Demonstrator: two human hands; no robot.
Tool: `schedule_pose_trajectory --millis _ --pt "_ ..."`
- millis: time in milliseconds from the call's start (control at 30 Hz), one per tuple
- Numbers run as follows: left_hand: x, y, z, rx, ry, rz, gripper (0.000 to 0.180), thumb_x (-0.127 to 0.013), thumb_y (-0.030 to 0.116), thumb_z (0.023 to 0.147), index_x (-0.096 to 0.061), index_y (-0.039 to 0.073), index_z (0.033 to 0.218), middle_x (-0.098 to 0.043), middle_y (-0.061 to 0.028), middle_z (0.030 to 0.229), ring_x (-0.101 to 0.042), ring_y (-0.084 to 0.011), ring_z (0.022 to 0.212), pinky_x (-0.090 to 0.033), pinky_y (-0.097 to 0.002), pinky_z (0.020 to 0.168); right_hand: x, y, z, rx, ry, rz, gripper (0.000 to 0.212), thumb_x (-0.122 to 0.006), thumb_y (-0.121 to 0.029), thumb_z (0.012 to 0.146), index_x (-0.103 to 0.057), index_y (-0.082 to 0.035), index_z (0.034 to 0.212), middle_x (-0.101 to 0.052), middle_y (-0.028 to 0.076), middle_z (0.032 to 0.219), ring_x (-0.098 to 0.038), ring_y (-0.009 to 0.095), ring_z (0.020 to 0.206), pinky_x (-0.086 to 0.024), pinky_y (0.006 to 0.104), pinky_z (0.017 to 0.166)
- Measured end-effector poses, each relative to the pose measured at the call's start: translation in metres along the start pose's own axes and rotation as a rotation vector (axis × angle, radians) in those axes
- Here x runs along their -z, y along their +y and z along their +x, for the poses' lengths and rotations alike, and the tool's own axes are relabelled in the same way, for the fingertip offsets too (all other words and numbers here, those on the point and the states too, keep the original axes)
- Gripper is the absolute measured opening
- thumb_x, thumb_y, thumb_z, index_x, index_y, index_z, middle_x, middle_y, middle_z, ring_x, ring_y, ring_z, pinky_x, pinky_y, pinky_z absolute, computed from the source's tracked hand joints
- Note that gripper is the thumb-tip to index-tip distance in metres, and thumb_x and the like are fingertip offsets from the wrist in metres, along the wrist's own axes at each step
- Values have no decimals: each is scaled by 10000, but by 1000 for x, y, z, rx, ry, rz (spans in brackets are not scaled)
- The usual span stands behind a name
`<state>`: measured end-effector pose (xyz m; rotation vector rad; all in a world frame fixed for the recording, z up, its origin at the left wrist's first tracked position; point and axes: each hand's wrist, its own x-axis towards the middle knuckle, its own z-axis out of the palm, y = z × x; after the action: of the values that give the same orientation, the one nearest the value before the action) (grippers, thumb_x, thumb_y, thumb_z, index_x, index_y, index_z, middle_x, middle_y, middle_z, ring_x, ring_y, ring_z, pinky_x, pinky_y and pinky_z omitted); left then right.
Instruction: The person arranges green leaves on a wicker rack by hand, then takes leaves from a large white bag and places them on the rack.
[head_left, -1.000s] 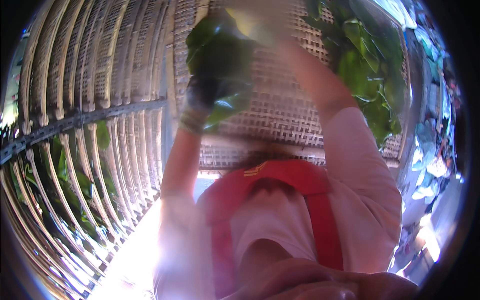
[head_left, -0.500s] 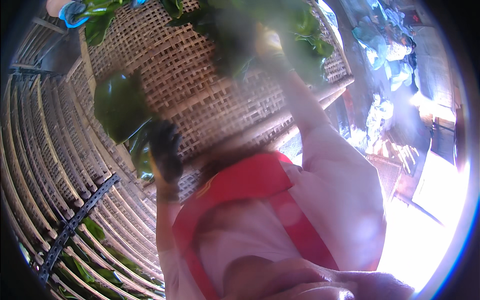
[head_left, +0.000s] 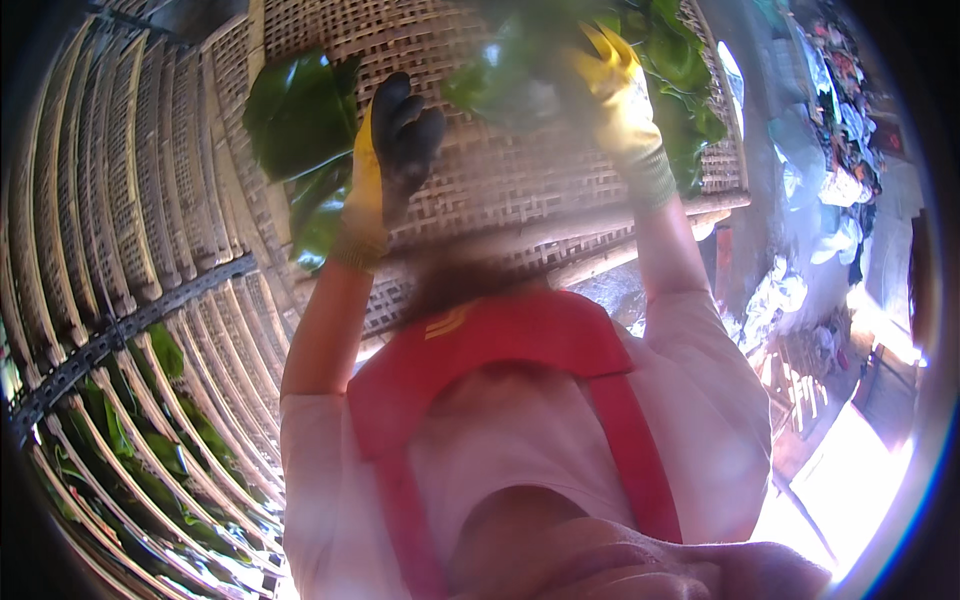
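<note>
Both hands wear yellow gloves with dark palms, over a woven bamboo tray. My left hand is open, its fingers apart and slightly curled, with nothing in it. Just left of it, large glossy green leaves lie flat on the weave. To the right, my right hand is closed on a green leaf, which is smeared by motion; its fingertips are partly hidden. More green leaves lie along the tray's right side, beside that hand.
Stacked slatted bamboo racks fill the left side, crossed by a dark perforated metal bar. Leaves show between the lower slats. A wooden pole runs along the tray's near edge. Plastic bags and clutter lie at the right.
The view has shifted, and the other gloved hand at the upper left is out of sight. My left hand has lifted off the leaves toward the tray's middle. My right hand shows more clearly.
</note>
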<state>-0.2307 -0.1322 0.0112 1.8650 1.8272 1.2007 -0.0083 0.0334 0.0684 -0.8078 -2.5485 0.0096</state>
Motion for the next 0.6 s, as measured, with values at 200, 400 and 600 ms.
schedule_pose_trajectory --millis 200,400,600 --pt "14 23 -25 344 168 -720 633 -667 -11 809 -373 76 1363 -516 -101 1183 -533 -196 1065 -516 -312 810 -1 -15 2 110 -81 578 315 -593 -49 782 -631 -57 1095 -604 145 1132 -603 280 966 -508 358 808" --pt "50 22 -21 575 -25 -1234 577 -687 50 789 -450 22 1315 -551 -70 1209 -515 -153 1095 -425 -295 939 15 -65 14 19 -331 1220 238 -557 -42 864 -614 -30 1095 -640 84 1044 -625 163 874 -520 299 749" --pt "29 -53 -87 657 -101 -1652 462 -355 319 1005 -419 -19 1313 -499 -160 1310 -514 -276 1181 -419 -362 1027 12 -86 18 -109 -259 1147 228 -561 -242 920 -635 -37 986 -674 95 819 -636 173 717 -504 305 690"
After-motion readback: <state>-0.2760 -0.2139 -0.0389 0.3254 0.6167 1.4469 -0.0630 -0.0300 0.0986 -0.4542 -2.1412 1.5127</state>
